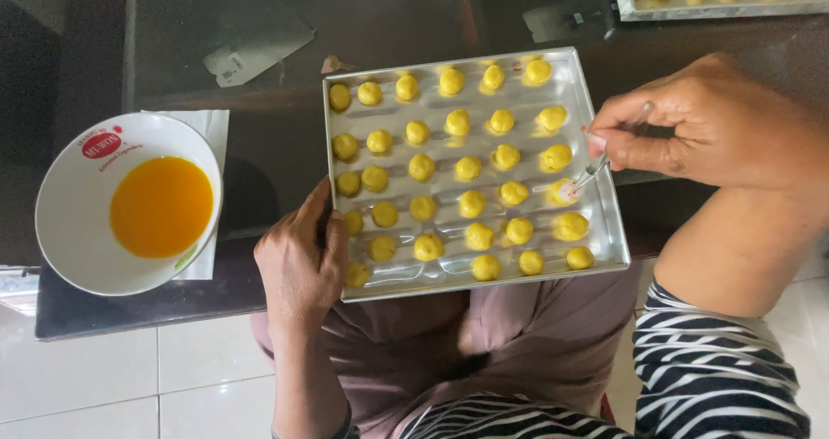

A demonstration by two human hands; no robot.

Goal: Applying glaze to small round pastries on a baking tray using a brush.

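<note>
A dark table (259, 171) runs across the view, and a rectangular metal tray (596, 145) sits at its near edge, partly overhanging the person's lap, with its long axis running left to right and tilted slightly up toward the right. Rows of small yellow dough balls (458, 121) fill the tray. To the tray's left, well apart, stands a white bowl (78, 206) of orange-yellow liquid, resting on a white napkin (207, 124). A second tray (691, 9) with similar balls shows at the top right corner.

The left hand (302, 262) lies curled over the tray's near left corner, fingers closed on the rim, steadying it. The right hand (691, 128) hovers over the tray's right edge, fingers pinched shut around a thin brush (604, 158) that slopes down and to the left. Its tip touches, or nearly touches, one ball (566, 190) in the rightmost column, fourth row down; that ball looks paler, though the bristles blur it. So the ball being worked lies just left of and below the right hand, far nearer to it than to the left, while the bowl sits beyond the left hand
</note>
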